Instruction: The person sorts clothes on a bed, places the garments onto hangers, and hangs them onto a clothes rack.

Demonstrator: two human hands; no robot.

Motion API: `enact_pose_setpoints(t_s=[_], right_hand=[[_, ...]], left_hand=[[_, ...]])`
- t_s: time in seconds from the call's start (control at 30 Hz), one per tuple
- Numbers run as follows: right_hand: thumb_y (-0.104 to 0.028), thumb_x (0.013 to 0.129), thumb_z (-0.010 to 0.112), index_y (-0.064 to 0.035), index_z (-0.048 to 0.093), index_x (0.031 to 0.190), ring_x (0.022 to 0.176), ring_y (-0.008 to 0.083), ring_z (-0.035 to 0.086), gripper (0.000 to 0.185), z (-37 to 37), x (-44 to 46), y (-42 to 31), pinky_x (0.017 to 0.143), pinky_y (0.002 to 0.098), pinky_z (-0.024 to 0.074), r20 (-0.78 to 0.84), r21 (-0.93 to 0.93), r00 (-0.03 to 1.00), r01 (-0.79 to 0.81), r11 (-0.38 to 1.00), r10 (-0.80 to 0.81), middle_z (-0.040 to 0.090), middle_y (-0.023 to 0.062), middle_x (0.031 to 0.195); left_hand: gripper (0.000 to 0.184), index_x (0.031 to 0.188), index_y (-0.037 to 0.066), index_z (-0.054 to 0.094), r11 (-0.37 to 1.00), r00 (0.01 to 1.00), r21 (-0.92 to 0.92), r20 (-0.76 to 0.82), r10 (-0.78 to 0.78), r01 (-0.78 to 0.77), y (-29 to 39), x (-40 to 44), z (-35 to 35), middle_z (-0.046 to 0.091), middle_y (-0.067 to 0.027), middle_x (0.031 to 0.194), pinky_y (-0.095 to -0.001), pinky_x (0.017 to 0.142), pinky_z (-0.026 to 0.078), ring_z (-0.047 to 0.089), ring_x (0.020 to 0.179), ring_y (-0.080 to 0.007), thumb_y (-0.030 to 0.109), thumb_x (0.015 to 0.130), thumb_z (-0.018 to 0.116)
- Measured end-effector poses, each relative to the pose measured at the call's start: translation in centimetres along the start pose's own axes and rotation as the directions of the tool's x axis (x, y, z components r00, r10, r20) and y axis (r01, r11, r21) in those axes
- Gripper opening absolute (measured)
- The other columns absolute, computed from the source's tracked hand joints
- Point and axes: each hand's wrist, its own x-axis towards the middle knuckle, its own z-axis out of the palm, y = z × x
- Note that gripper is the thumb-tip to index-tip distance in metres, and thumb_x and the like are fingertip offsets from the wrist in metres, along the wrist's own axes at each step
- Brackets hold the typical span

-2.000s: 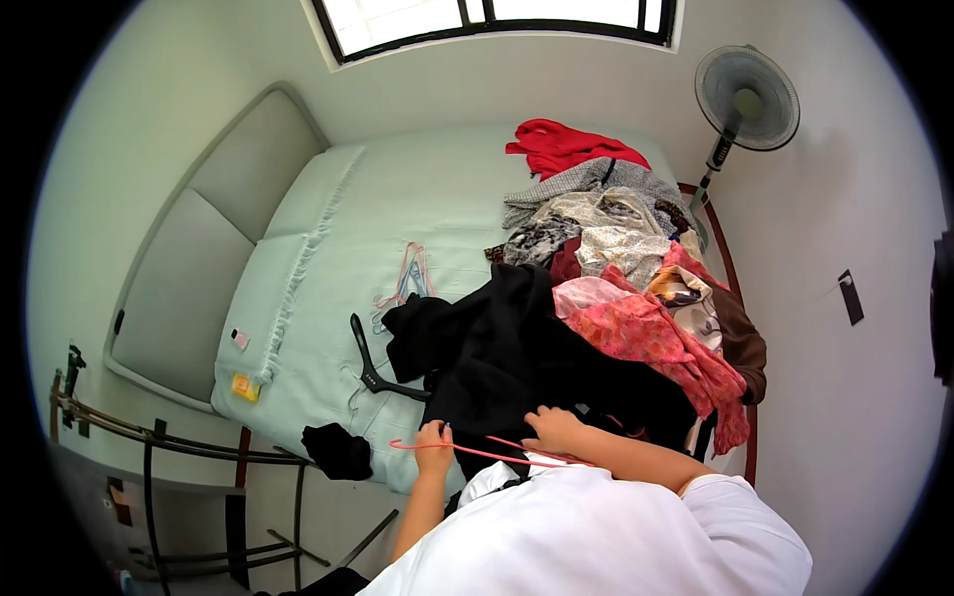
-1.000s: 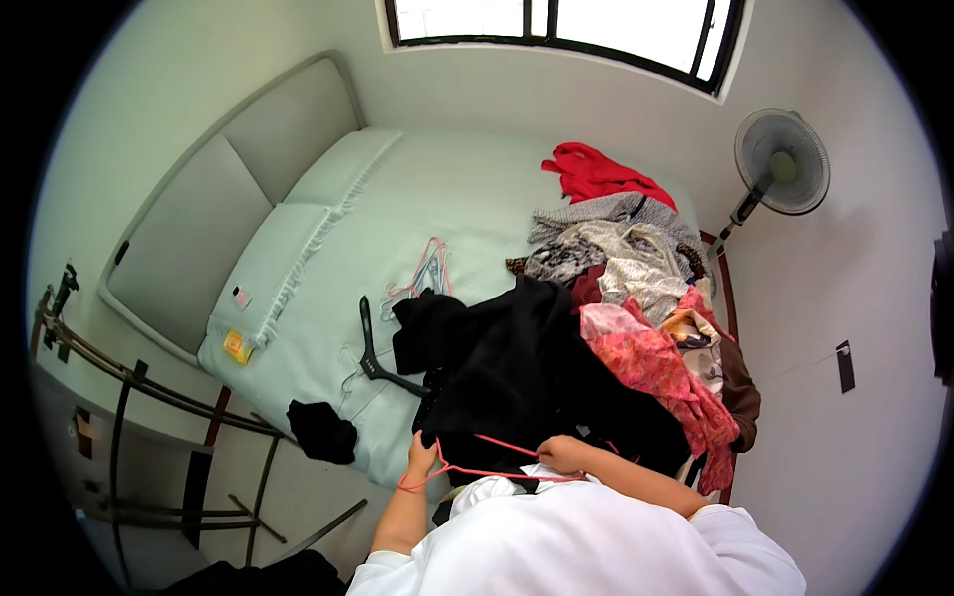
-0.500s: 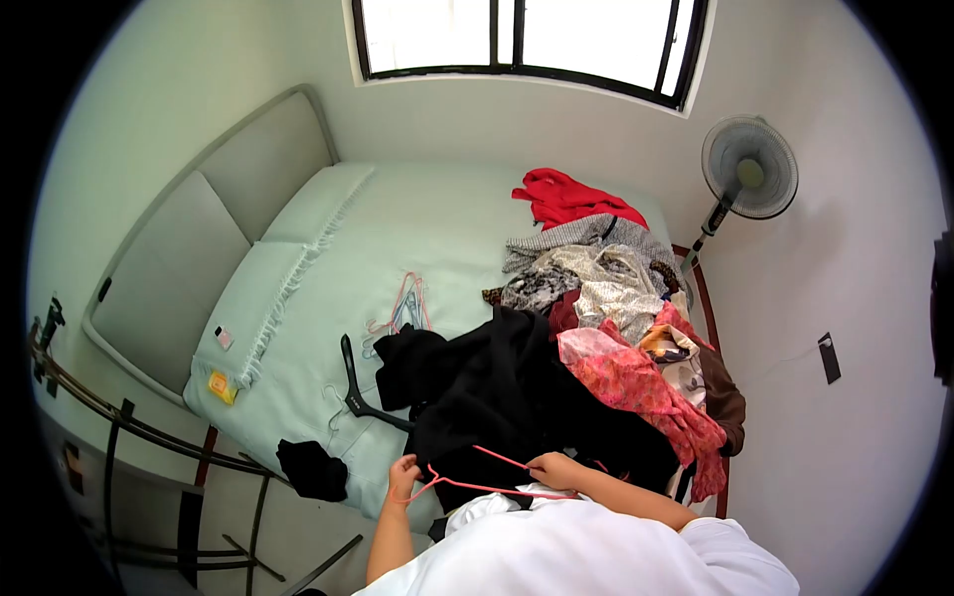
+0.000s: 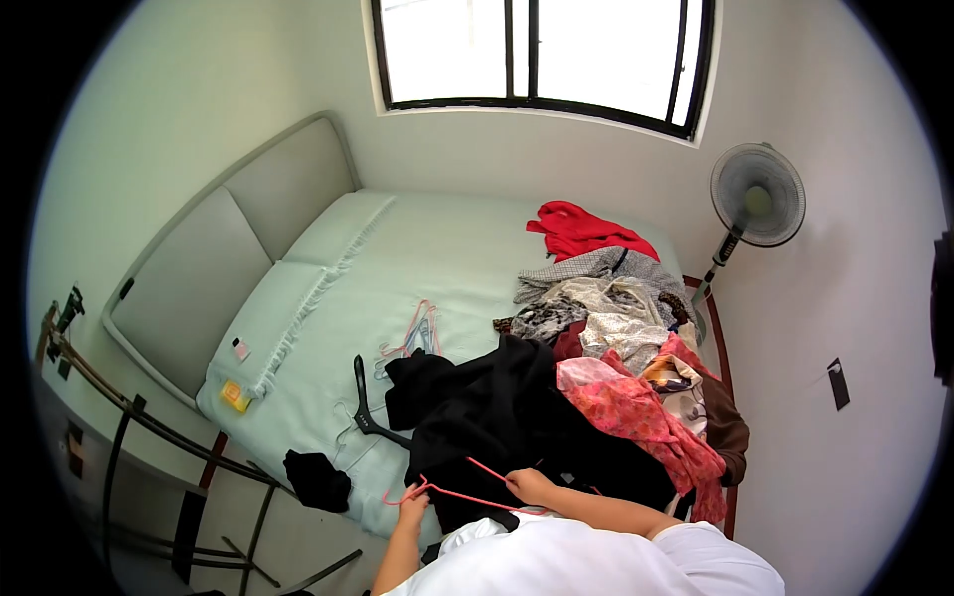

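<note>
My left hand [image 4: 413,505] is closed around the neck of a pink clothes hanger [image 4: 467,496], just below its hook. My right hand [image 4: 532,487] grips the hanger at the end of one arm. The hanger lies slanted in front of my white shirt. Beyond both hands a large black garment [image 4: 487,397] is spread in folds over the bed's near edge. A black hanger [image 4: 362,397] pokes out from its left side. Whether any cloth is on the pink hanger, I cannot tell.
On the bed [image 4: 437,238], patterned clothes [image 4: 636,397] and a red garment [image 4: 586,233] are heaped at right. Thin hangers [image 4: 422,331] lie mid-bed. A small black cloth [image 4: 318,481] is at the near left edge, by a metal rack [image 4: 179,443]. A fan [image 4: 757,196] stands behind.
The camera has tilted up, so the room sits lower in view. Both hands have shifted slightly left with the pink hanger still held. The clothes on the bed look unchanged.
</note>
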Motion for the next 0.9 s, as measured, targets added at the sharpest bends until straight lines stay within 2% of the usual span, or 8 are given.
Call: enact_pose_setpoints(t_s=[0.13,0.27,0.33,0.43,0.47,0.67,0.73,0.9], right_hand=[[-0.018,0.082,0.052,-0.0014,0.063,0.09,0.078,0.034,0.06,0.022,1.1,1.3,0.0,0.07,0.0403,0.0475,-0.113,0.044,0.991,-0.068,0.997,0.073,0.063,0.0179,0.083],[-0.019,0.08,0.054,-0.0019,0.064,0.09,0.08,0.0326,0.061,0.021,1.7,2.6,-0.5,0.072,0.039,0.0475,-0.07,0.015,0.994,-0.084,0.996,0.085,0.064,0.0167,0.084],[-0.019,0.078,0.056,-0.0024,0.064,0.088,0.081,0.0316,0.061,0.021,2.5,3.5,-0.6,0.073,0.0389,0.0471,-0.026,0.058,0.985,-0.17,0.984,0.172,0.064,0.0169,0.084],[-0.017,0.077,0.057,0.0007,0.065,0.086,0.069,0.0247,0.062,0.021,3.3,5.7,-0.5,0.063,0.0345,0.0483,0.043,0.256,0.954,-0.298,0.92,0.297,0.064,0.0151,0.077],[-0.015,0.077,0.057,0.0018,0.065,0.086,0.064,0.0218,0.061,0.021,3.1,6.2,-0.7,0.059,0.0329,0.0483,0.117,0.392,0.917,-0.396,0.83,0.381,0.064,0.014,0.074],[-0.01,0.07,0.061,0.0065,0.065,0.077,0.06,0.0213,0.061,0.019,3.7,7.3,0.3,0.054,0.0322,0.0478,0.118,0.599,0.911,-0.383,0.703,0.396,0.063,0.0146,0.067],[-0.008,0.071,0.059,0.0059,0.064,0.073,0.059,0.0227,0.061,0.015,2.7,6.2,-0.4,0.049,0.0323,0.0468,0.285,0.768,0.898,-0.423,0.481,0.335,0.062,0.0142,0.065],[-0.007,0.082,0.052,0.0049,0.064,0.089,0.073,0.0209,0.062,0.018,3.0,6.7,-1.0,0.065,0.03,0.05,0.371,0.749,0.788,-0.567,0.342,0.491,0.062,0.0146,0.082]], left_hand=[[0.032,0.105,0.001,0.058,0.842,0.982,0.53,0.09,-0.166,0.094,0.4,-1.8,-0.4,0.06,-0.009,0.099,-0.0283,0.075,0.047,0.057,0.089,-0.0176,0.008,0.074,0.06],[0.024,0.091,0.001,0.058,0.535,0.779,0.573,0.374,0.504,-0.621,7.6,-8.0,4.9,0.059,-0.0111,0.089,-0.0313,0.07,0.047,0.059,0.084,-0.0226,0.014,0.072,0.065],[0.03,0.092,0.001,0.058,0.156,0.493,0.533,0.578,0.65,-0.831,9.7,-8.2,6.9,0.058,-0.0118,0.092,-0.0356,0.076,0.045,0.058,0.084,-0.0272,0.022,0.072,0.067],[0.036,0.092,0.002,0.059,0.199,0.557,0.522,0.743,0.372,-0.829,9.8,-7.0,9.0,0.059,-0.0114,0.092,-0.0393,0.073,0.043,0.056,0.083,-0.0303,0.033,0.073,0.066],[0.032,0.091,0.003,0.059,0.119,0.485,0.478,0.789,0.378,-0.87,9.8,-6.9,9.7,0.059,-0.0114,0.088,-0.0388,0.07,0.043,0.056,0.08,-0.0303,0.031,0.076,0.063],[0.022,0.087,0.003,0.058,0.445,0.556,0.367,0.709,0.435,-0.817,9.1,-8.0,13.1,0.058,-0.0148,0.077,-0.0349,0.062,0.044,0.057,0.068,-0.0288,0.024,0.08,0.06],[0.022,0.083,0.003,0.055,0.446,0.621,0.469,0.723,0.301,-0.762,8.9,-7.9,13.1,0.058,-0.0164,0.073,-0.0371,0.06,0.045,0.057,0.066,-0.0329,0.025,0.082,0.057],[0.017,0.076,0.003,0.057,0.302,0.411,0.301,0.804,0.43,-0.905,9.2,-7.8,12.8,0.058,-0.0153,0.071,-0.039,0.057,0.043,0.056,0.066,-0.032,0.02,0.081,0.058]])
